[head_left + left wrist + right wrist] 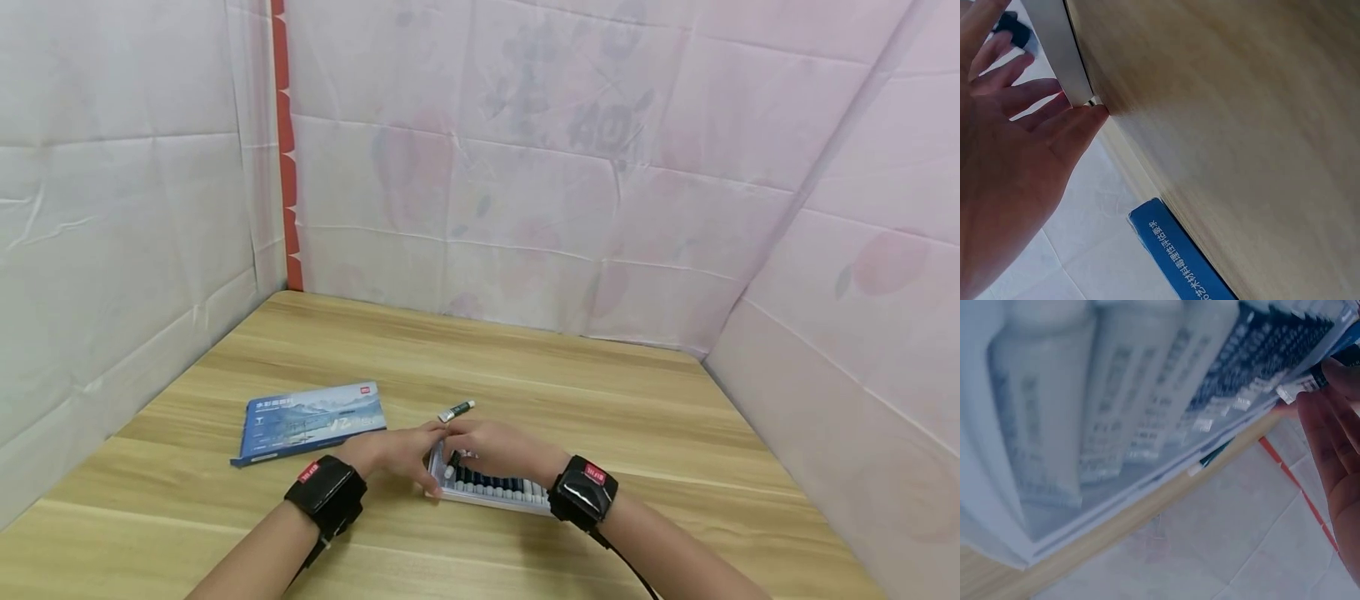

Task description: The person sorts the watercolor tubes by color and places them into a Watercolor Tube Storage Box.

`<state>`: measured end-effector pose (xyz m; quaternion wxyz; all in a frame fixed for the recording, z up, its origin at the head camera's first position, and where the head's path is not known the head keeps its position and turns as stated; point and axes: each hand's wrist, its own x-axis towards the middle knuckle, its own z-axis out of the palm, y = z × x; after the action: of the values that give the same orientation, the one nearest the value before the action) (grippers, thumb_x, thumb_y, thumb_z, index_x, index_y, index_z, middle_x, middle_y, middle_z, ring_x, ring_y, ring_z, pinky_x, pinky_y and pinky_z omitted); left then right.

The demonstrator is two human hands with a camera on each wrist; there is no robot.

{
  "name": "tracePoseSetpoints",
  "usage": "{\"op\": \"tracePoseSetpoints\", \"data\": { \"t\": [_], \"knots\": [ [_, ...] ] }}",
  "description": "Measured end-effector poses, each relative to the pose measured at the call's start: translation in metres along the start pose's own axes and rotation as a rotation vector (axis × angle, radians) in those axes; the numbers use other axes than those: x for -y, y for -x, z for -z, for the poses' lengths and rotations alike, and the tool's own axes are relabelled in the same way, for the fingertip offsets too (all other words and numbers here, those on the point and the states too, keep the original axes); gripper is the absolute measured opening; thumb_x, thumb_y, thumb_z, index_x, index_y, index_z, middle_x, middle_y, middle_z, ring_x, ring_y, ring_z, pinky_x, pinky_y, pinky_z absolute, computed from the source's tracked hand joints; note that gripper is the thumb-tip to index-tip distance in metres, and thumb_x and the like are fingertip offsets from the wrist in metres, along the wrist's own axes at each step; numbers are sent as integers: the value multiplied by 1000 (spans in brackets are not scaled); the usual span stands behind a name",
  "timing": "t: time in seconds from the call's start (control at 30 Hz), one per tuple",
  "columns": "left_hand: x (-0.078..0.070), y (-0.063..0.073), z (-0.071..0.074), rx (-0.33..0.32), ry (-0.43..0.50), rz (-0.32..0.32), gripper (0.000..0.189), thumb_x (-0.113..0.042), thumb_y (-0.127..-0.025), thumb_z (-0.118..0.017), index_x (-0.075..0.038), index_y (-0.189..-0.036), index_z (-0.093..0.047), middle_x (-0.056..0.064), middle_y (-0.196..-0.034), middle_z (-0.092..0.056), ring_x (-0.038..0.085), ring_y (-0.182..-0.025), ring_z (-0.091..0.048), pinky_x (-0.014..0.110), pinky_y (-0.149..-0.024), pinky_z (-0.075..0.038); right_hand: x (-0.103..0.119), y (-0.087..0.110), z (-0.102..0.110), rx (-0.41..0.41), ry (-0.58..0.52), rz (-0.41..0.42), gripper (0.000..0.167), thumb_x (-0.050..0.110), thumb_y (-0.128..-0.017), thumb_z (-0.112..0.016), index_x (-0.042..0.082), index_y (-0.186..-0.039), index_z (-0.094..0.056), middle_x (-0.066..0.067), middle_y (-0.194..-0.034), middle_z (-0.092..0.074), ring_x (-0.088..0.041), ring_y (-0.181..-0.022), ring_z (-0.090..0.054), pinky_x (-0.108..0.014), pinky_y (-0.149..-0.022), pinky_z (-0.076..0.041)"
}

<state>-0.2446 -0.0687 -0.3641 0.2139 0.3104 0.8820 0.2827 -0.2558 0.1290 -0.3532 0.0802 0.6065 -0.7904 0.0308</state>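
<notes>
A white tray (491, 500) of paint tubes lies on the table before the person. The left hand (401, 450) holds its left end, thumb at the near corner and fingers toward the far one. In the left wrist view its fingers curl round the tray's edge (1060, 53). Above the tray's left end, the right hand (502, 446) pinches a dark-banded paint tube (452, 462), whose crimped silver end (1294, 392) shows in the right wrist view. Tubes with white caps and pale or dark labels (1141, 394) stand in a row there. The right hand hides part of the row.
Just beyond the tray lies a loose dark green paint tube (457, 410). A blue paint box (315, 421) with a mountain picture rests left of the hands. White printed sheets (525, 167) wall the wooden table (600, 392) at the back and sides.
</notes>
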Motion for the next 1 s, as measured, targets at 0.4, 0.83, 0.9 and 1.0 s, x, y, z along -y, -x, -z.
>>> {"op": "tracePoseSetpoints", "data": {
  "t": [0.4, 0.83, 0.9, 1.0],
  "knots": [
    [0, -2, 0, 9, 24, -47, 70, -22, -74, -78, -4, -130, -40, 3, -130, -34, 17, -113, -40, 33, -99, -34, 5, -7, -1, 52, -49, 29, 11, 6, -82, -68, 13, -91, -69, 3, -99, -62, -7, -94, -56, -10, -80, -41],
    [-2, 1, 3, 16, 35, -34, 74, -23, -74, -78, -4, -134, -38, 5, -133, -32, 19, -117, -38, 35, -100, -32, 8, -9, 1, 85, 30, -54, 14, 28, -82, -68, 19, -94, -70, 8, -103, -62, -5, -87, -51, -11, -72, -43],
    [-3, 2, 4, 19, 43, -37, 74, -22, -75, -78, -3, -135, -38, 8, -137, -30, 21, -122, -35, 37, -102, -29, 7, -9, 0, 92, 49, -50, 16, 28, -82, -68, 19, -95, -70, 8, -104, -62, -6, -89, -51, -12, -72, -44],
    [-4, 2, 4, 23, 41, -48, 72, -20, -75, -77, -4, -134, -39, 9, -137, -29, 23, -124, -33, 39, -103, -28, 6, -8, 0, 131, 67, -46, 17, 31, -84, -66, 19, -97, -68, 8, -105, -61, -7, -92, -51, -12, -70, -44]
  ]
}}
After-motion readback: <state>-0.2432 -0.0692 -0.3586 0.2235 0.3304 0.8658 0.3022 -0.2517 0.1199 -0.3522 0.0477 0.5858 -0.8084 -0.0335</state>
